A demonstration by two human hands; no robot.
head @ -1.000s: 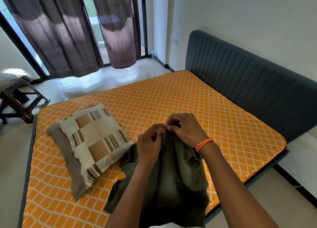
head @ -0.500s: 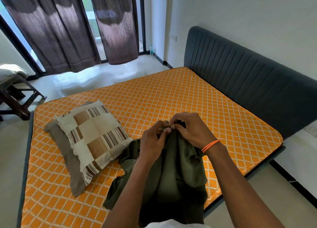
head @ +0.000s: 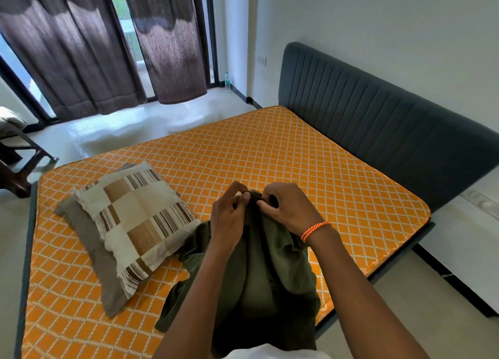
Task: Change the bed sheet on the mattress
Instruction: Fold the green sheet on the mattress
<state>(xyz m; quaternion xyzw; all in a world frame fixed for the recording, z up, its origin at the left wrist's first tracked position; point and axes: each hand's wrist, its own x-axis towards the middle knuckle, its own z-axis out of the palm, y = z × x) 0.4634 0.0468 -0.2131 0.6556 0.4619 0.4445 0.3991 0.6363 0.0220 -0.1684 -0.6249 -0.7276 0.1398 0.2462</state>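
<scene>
At the far left edge of the room we see part of a dark wooden chair point(head: 16, 158) on the floor, and behind it brown curtains point(head: 81, 48) hanging over the glass doors. A small bottle point(head: 226, 79) stands on the floor by the far wall.

The mattress point(head: 270, 148), orange with a white diamond pattern, lies bare on the bed frame. Near its left edge we find two pillows stacked: a plain grey-brown pillow point(head: 89, 239) underneath, and a checked pillow point(head: 137, 221) in cream, tan and stripes lying on top of it, tilted.

Just right of the pillows, at the mattress's near edge, is the green sheet point(head: 270, 267). It is bunched, its lower folds draped over the near edge and one flap lying flat on the mattress beside the checked pillow. Our left hand point(head: 228, 218) pinches the top of the bunch between thumb and curled fingers. Our right hand point(head: 290, 210), with an orange cord bracelet point(head: 314, 230) at the wrist, pinches the same top edge right beside it, the two hands nearly touching.

Along the mattress's right edge stands the dark grey padded headboard point(head: 378, 121), against the white wall point(head: 378, 21).
</scene>
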